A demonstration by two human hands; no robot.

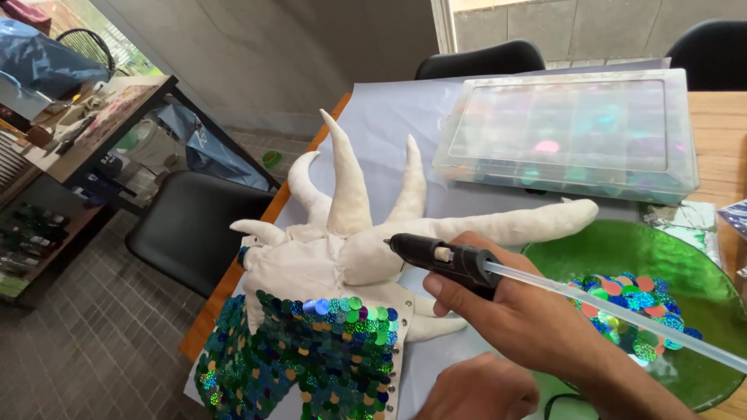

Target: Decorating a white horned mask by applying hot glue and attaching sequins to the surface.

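Ok, rt hand (510, 311) was wrapped around a black glue gun (445, 260), fingers closed on the grip, nozzle aimed to 9 o'clock and sitting just at the white stuffed fabric figure (350, 249) w/ its long spikes. Clear glue stick (622, 311) stuck out the gun's back toward 4 o'clock, crossing over the green glass bowl (700, 272). Bowl held a pile of coloured sequins (634, 311), at 3 o'clock from the hand. Left hand (478, 389) sat low at 6 o'clock, only the back visible, couldn't tell if open or closed; seemed to hold nothing. Sequin-covered fabric panel (311, 350), green/blue, hung at 7 o'clock from the gun, touching the figure's lower edge. Clear plastic organizer box (572, 132) was at 1 o'clock, lid shut, well apart from the hands. All on a pale sheet (381, 117) over the wood table (720, 117). Black chair (187, 225) at 9 o'clock.
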